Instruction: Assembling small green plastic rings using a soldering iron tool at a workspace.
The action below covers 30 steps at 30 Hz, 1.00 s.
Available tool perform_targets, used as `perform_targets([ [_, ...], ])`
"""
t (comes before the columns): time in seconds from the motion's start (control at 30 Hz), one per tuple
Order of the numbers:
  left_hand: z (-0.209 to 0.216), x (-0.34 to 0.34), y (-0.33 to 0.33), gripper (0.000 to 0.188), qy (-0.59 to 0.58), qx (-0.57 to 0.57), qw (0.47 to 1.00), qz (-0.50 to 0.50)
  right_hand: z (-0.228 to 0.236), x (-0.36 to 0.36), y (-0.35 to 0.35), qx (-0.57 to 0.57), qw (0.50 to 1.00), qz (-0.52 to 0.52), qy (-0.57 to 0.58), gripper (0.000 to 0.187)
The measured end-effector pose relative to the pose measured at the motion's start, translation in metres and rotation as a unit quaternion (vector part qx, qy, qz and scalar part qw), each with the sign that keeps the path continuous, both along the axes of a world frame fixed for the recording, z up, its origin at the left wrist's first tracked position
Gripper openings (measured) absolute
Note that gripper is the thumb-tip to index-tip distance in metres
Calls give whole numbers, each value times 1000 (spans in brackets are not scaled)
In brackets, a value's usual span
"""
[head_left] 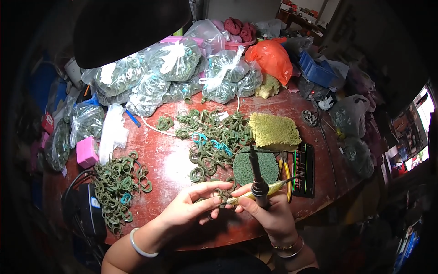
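My left hand (196,202) pinches a small dark green ring piece (222,195), partly hidden by the fingers. My right hand (270,213) closes round a yellow pen-shaped tool (273,187), whose thin tip meets the piece and whose far end runs into a dark cord. A black rod-like tool with a thick collar (259,185) stands up at the same hand; whether the fingers grip it too, I cannot tell. Just beyond the hands lie a round green textured pad (255,168) and a loose pile of green rings (214,132), some bound with blue.
Another ring pile (119,189) lies left, by a pink block (87,152). A yellow sponge-like block (274,129), yellow-handled pliers (287,173) and a black panel (303,170) sit right. Knotted plastic bags (173,64) line the back; a dark lamp shade (130,29) hangs above.
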<state>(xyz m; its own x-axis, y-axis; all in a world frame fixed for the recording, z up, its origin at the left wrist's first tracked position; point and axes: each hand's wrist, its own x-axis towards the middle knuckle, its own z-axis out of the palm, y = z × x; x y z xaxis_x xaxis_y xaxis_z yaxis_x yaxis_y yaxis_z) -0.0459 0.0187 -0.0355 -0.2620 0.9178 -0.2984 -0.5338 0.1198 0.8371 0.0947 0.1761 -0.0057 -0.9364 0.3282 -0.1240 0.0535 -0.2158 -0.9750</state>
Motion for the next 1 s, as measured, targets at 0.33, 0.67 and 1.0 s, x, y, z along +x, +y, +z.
perform_targets([
  [0.33, -3, 3, 0, 39, 12, -21, 1000, 4, 1, 7, -6, 71, 997, -12, 26, 14],
  [0.67, -2, 1, -4, 37, -10, 27, 999, 21, -11, 20, -13, 106, 986, -128, 16, 25],
  [1.0, -2, 1, -5, 34, 3, 42, 998, -46, -19, 19, -14, 92, 981, -171, 26, 18],
])
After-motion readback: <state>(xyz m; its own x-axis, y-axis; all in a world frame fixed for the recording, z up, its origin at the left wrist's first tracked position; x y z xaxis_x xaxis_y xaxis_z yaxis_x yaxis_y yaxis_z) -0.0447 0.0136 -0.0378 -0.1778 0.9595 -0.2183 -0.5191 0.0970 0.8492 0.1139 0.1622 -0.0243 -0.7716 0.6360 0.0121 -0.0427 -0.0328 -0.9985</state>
